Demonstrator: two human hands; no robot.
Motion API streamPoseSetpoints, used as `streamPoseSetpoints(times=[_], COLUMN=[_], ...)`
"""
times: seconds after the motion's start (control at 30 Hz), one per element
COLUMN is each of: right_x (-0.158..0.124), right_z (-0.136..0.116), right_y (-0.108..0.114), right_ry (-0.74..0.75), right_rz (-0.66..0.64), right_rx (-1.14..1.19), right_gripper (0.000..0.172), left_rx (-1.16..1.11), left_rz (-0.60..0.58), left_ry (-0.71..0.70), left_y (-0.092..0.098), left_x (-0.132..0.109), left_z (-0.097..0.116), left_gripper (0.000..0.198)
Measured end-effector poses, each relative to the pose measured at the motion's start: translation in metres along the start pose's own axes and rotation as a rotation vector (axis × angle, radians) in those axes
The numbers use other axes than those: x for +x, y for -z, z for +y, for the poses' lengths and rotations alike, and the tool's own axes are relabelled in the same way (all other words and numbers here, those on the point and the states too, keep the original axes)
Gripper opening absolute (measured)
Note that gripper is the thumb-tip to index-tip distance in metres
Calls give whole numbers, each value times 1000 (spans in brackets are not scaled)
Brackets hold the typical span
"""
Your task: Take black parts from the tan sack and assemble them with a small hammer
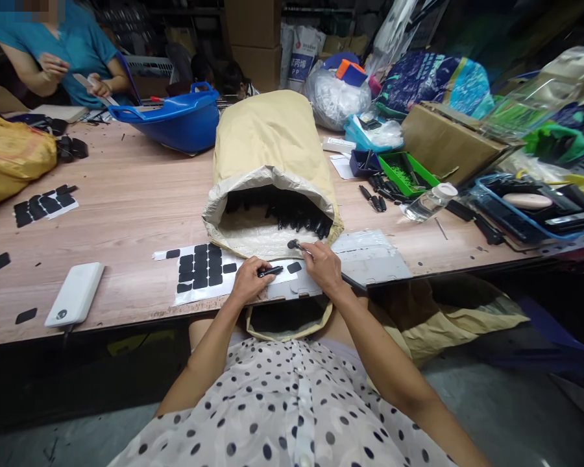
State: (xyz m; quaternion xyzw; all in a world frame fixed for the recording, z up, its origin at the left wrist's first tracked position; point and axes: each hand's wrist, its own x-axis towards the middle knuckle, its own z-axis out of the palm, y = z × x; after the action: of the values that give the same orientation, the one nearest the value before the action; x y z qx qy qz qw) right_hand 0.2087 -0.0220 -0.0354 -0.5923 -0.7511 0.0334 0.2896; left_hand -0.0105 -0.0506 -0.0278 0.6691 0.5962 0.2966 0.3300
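My left hand [250, 279] rests at the table's front edge, its fingers closed round a small, glossy black plastic part [271, 272]. In my right hand [324, 266] is a pair of thin metal tweezers [302, 247], pinched between thumb and fingers. At their tip sits a small dark pad [292, 244], just in front of the sack's mouth. Beside my left hand lies a white backing sheet [219, 293] with rows of black adhesive pads [201, 266]. A paper sack [272, 133] lies with its mouth towards me, black parts [302, 217] inside.
Below the table edge, another sack's mouth [289, 321] gapes by my lap. A white power bank [75, 295] lies left. To the right are a grey board [370, 256], a bottle [428, 202] and a green tray [409, 174]. Beyond the blue basin [175, 123] sits a co-worker [85, 48].
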Motion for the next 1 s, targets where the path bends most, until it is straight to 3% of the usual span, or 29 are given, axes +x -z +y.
streamPoseSetpoints(times=[0.2, 0.33, 0.43, 0.53, 0.63, 0.8, 0.9, 1.0], right_x=[3, 0, 0, 0, 0, 1, 1, 1], right_z=[8, 4, 3, 3, 3, 2, 1, 0], right_y=[-14, -16, -16, -16, -17, -19, -19, -19], right_ry=[104, 118, 116, 108, 106, 108, 110, 116], right_rz=[-35, -21, -22, -22, -28, -26, -17, -7], right_rx=[-163, -199, -204, -213, -210, -222, -238, -242], right_gripper=[27, 28, 27, 27, 27, 26, 26, 26], left_rx=[9, -33, -108, -80, 120, 395, 430, 431], left_rz=[-27, -89, -264, -479, -571, -694, -732, -829], left_ry=[-44, -111, -147, -152, -63, 225, 251, 168], left_y=[2, 7, 5, -10, -35, -67, -69, -58], left_x=[0, -11, -31, -53, -64, -61, -57, -51], left_z=[-6, 5, 22, 32, 27, 9, 9, 20], left_gripper=[11, 14, 18, 19, 18, 32, 43, 44])
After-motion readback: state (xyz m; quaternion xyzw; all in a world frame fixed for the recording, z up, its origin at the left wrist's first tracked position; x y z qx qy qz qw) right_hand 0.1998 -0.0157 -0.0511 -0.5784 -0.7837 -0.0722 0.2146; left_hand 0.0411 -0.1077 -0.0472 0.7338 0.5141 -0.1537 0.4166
